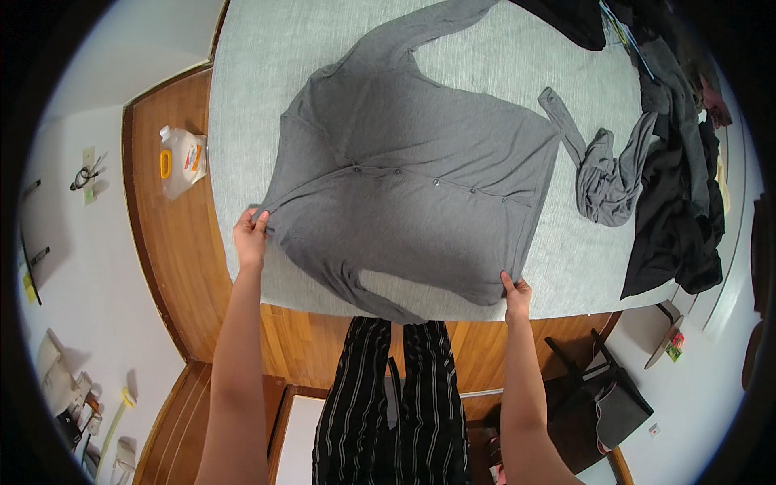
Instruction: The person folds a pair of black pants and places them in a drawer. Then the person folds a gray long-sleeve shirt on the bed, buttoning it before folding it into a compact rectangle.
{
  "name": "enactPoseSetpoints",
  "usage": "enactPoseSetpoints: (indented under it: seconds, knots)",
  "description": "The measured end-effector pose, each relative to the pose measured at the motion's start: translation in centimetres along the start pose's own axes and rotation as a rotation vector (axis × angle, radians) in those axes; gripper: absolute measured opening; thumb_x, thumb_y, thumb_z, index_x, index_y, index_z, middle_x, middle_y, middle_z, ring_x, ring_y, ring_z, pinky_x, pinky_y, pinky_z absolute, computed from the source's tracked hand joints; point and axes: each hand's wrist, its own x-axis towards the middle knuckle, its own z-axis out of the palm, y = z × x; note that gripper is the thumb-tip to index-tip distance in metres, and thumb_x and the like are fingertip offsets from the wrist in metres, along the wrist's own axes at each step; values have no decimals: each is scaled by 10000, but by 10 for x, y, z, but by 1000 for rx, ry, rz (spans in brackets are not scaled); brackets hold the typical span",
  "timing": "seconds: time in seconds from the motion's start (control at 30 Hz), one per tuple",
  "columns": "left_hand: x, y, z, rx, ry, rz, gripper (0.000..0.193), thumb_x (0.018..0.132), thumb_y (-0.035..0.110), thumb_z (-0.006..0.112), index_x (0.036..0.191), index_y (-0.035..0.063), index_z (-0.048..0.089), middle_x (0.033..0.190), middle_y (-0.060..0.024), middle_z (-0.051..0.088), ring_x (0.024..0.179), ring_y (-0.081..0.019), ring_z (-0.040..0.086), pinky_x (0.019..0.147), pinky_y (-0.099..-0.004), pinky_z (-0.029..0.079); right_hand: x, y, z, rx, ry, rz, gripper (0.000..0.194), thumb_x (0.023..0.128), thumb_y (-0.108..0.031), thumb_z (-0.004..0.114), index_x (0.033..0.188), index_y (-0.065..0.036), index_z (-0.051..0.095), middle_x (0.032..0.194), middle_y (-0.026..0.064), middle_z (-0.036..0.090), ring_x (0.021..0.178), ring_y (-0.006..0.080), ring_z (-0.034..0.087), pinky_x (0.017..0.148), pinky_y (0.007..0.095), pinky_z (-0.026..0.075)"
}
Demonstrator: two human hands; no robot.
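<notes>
A grey knit cardigan [400,127] with a row of buttons lies spread on a bed with a pale grey-green cover [242,60]. Its buttoned front runs across the middle, and one sleeve extends away towards the top. The other sleeve hangs near the bed's close edge. My left hand [251,233] pinches the cardigan at its left end. At the lower right corner, by the hem, my right hand [516,294] grips the fabric between thumb and fingers. A crumpled grey strip of cloth [606,182] lies to the right of the hem.
Dark clothes [673,206] are heaped along the bed's right side, with hangers [627,36] near the top. On the wooden floor [157,242] at left stands a plastic jug [182,160] with a yellow handle. A dark chair [618,406] is at lower right.
</notes>
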Motion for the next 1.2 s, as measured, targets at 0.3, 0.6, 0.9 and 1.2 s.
enactPoseSetpoints:
  seconds: [0.3, 0.6, 0.9, 1.2]
  knots:
    - [-9, -45, 11, 221, 94, 204, 99, 900, 22, 633, 971, 13, 565, 723, -7, 576, 630, -81, 501, 592, -238, 429, -8, 33, 11, -414, 271, -314, 265, 833, -135, 752, 743, 8, 548, 628, 32, 541, 584, 119, 401, 570, 281, 395]
    - [-46, -32, 28, 50, 193, -106, 379, 809, 363, 774, 869, 23, 617, 797, -7, 608, 702, -98, 526, 657, -266, 443, 1, -65, 41, -692, 319, -895, 415, 768, -132, 752, 1097, 0, 536, 1025, 166, 580, 987, 359, 541, 869, 450, 422]
    - [-103, -68, 36, -494, 209, -79, 224, 986, 208, 545, 846, 34, 553, 787, 52, 519, 725, -71, 443, 673, -228, 395, -26, -334, 281, -700, -195, -1645, 177, 885, -86, 592, 1058, -54, 601, 1009, 108, 614, 1011, 318, 543, 895, 408, 416]
    - [-113, -13, 47, -897, 0, -475, 269, 901, 272, 675, 1057, 63, 607, 1033, -34, 618, 897, -125, 558, 753, -276, 439, -29, -359, 400, -1473, -488, -1692, 307, 796, -120, 670, 1096, -111, 608, 1055, 84, 642, 1136, 285, 547, 1003, 422, 381]
